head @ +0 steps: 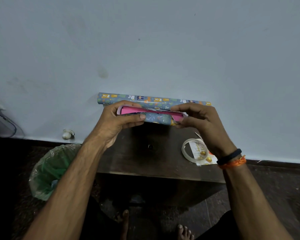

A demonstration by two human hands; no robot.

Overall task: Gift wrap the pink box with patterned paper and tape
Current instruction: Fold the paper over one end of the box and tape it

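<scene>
- Both hands are gripping the pink box (128, 110): my left hand (119, 121) is clasping one end, my right hand (200, 122) the other.
- Patterned paper (157, 118) is lying partly around the box, between them.
- Tape roll (194, 149) is resting on the worktop (145, 158) beneath my right hand.

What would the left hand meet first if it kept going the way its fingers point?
The left hand points right along the part-wrapped pink box it grips; straight on, it would likely meet the right hand at the box's other end.

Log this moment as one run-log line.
step: wrapping | left hand: grips pink box | right hand: pinches patterned paper | tape roll: on table, untouched
</scene>
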